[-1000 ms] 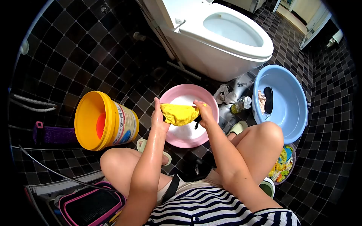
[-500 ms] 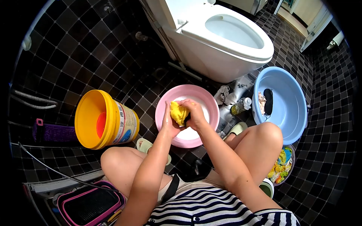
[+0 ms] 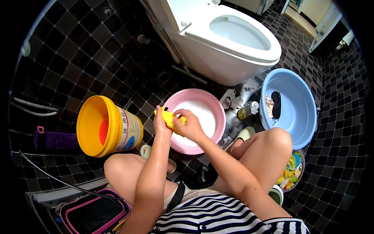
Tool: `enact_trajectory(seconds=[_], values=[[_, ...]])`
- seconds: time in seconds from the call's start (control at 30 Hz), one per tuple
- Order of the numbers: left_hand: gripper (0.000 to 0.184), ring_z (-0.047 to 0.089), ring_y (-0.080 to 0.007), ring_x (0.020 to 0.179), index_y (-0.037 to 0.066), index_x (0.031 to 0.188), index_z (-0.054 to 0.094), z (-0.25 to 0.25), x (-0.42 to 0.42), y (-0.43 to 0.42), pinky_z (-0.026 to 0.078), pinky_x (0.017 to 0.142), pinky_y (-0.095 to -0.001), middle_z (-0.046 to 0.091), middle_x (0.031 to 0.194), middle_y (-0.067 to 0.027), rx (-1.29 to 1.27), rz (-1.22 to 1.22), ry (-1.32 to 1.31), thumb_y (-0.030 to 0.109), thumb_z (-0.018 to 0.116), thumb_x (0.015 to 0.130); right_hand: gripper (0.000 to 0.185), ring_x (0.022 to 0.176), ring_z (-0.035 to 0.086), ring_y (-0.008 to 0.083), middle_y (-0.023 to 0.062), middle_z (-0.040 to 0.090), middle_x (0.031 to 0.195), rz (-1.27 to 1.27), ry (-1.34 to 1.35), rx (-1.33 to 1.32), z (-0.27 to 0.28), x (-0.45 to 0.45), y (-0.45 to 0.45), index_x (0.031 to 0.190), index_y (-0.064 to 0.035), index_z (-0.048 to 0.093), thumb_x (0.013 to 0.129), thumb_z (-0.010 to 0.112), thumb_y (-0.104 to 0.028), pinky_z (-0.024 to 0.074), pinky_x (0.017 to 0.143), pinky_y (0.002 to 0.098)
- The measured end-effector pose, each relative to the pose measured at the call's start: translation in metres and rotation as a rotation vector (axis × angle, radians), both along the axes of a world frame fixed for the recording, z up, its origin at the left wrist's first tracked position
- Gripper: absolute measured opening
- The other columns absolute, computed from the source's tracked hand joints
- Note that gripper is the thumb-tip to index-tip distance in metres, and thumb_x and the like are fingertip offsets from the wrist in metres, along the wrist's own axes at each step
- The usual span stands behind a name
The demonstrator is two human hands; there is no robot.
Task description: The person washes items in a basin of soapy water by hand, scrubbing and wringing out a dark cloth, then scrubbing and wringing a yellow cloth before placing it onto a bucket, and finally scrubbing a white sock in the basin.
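A yellow cloth with a small black part at its upper end is held between both hands, over the left side of a pink basin. My left hand grips the cloth's left end, thumb up along it. Bent fingers of my right hand press on the cloth's right part. White suds fill the bottom of the basin.
Left of the basin a yellow bucket lies tilted. A white toilet stands ahead. To the right are a bottle, a blue basin with black and pale items, and a basket of colourful cloths.
The hands and the yellow cloth have shifted left. The cloth was stretched between the hands, then bunched up, and now spreads partly out from the left hand.
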State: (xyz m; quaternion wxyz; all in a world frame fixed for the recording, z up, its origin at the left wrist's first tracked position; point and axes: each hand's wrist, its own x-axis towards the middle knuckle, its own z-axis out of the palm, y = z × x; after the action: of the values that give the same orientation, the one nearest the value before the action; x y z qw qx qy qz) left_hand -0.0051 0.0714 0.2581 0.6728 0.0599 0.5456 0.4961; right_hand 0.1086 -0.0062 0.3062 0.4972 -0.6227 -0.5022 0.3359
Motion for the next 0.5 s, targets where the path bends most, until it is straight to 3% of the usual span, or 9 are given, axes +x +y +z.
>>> enact_trajectory(seconds=[0.03,0.1,0.17,0.23,0.3,0.33,0.4,0.47,0.5], values=[[0.040,0.057,-0.0184,0.070,0.011,0.086,0.053,0.005,-0.003,-0.003,0.050,0.066,-0.0298,0.055,0.073,-0.0033,-0.044,-0.085,-0.010,0.051,0.058,0.085,0.021,0.081,0.057,0.0318,0.0165,0.059,0.085,0.015,-0.033,0.167,0.005,-0.014,-0.006,0.087,-0.0013,0.062,0.075,0.063,-0.018,0.0469,0.077,0.0380],[0.040,0.056,-0.0154,0.067,0.012,0.083,0.053,-0.008,-0.018,-0.003,0.049,0.060,-0.0269,0.055,0.073,-0.0028,0.014,-0.229,-0.227,0.051,0.056,0.087,0.018,0.080,0.056,0.0315,0.0147,0.056,0.080,0.076,-0.205,0.280,0.033,-0.040,-0.024,0.075,-0.0034,0.061,0.074,0.066,-0.021,0.0479,0.072,0.0382],[0.037,0.049,-0.0088,0.058,0.016,0.075,0.048,0.056,0.015,-0.036,0.041,0.051,-0.0217,0.049,0.066,0.0021,0.062,-0.165,-0.114,0.051,0.056,0.086,0.020,0.077,0.058,0.0286,0.0124,0.057,0.075,0.150,-0.371,0.245,0.041,-0.048,-0.034,0.068,-0.0054,0.061,0.074,0.067,-0.023,0.0487,0.063,0.0378],[0.040,0.049,-0.0100,0.057,0.018,0.068,0.048,-0.007,-0.007,-0.027,0.042,0.052,-0.0244,0.047,0.059,0.0018,-0.024,-0.520,-0.364,0.052,0.053,0.087,0.021,0.067,0.059,0.0273,0.0108,0.058,0.067,-0.083,-0.381,0.342,0.013,-0.046,-0.024,0.063,-0.0062,0.060,0.075,0.066,-0.023,0.0476,0.053,0.0380],[0.036,0.053,-0.0135,0.060,0.017,0.067,0.050,-0.004,0.013,-0.043,0.044,0.055,-0.0274,0.051,0.062,0.0006,0.104,-0.417,-0.339,0.046,0.051,0.089,0.024,0.054,0.058,0.0285,0.0114,0.057,0.060,-0.118,-0.389,0.225,0.004,-0.031,-0.015,0.061,-0.0060,0.059,0.078,0.063,-0.023,0.0462,0.047,0.0387],[0.035,0.054,-0.0152,0.062,0.017,0.067,0.050,-0.003,0.023,-0.051,0.046,0.057,-0.0289,0.053,0.064,-0.0001,0.168,-0.365,-0.327,0.043,0.050,0.091,0.026,0.059,0.060,0.0296,0.0131,0.059,0.062,-0.124,-0.396,0.146,-0.002,-0.027,-0.011,0.065,-0.0059,0.062,0.080,0.061,-0.027,0.0477,0.050,0.0397],[0.027,0.058,-0.0175,0.068,0.012,0.079,0.055,-0.014,0.035,-0.052,0.048,0.063,-0.0308,0.057,0.074,-0.0027,0.112,-0.283,-0.337,0.036,0.050,0.091,0.032,0.063,0.062,0.0341,0.0169,0.062,0.067,-0.229,-0.353,-0.007,-0.016,-0.013,-0.004,0.069,-0.0049,0.066,0.084,0.057,-0.031,0.0494,0.057,0.0421],[0.027,0.062,-0.0208,0.077,0.004,0.101,0.056,-0.043,0.030,-0.046,0.051,0.070,-0.0343,0.059,0.089,-0.0074,-0.045,-0.395,-0.157,0.028,0.054,0.089,0.037,0.066,0.061,0.0386,0.0206,0.064,0.072,-0.354,-0.226,-0.209,-0.028,0.004,0.003,0.072,-0.0025,0.067,0.086,0.054,-0.034,0.0493,0.064,0.0435],[0.028,0.062,-0.0201,0.078,0.003,0.101,0.057,-0.009,0.039,-0.052,0.051,0.071,-0.0337,0.061,0.091,-0.0080,-0.089,-0.385,0.038,0.026,0.057,0.087,0.041,0.069,0.062,0.0396,0.0222,0.064,0.074,-0.388,-0.150,-0.335,-0.034,0.016,0.005,0.076,-0.0011,0.068,0.087,0.052,-0.037,0.0491,0.068,0.0436]])
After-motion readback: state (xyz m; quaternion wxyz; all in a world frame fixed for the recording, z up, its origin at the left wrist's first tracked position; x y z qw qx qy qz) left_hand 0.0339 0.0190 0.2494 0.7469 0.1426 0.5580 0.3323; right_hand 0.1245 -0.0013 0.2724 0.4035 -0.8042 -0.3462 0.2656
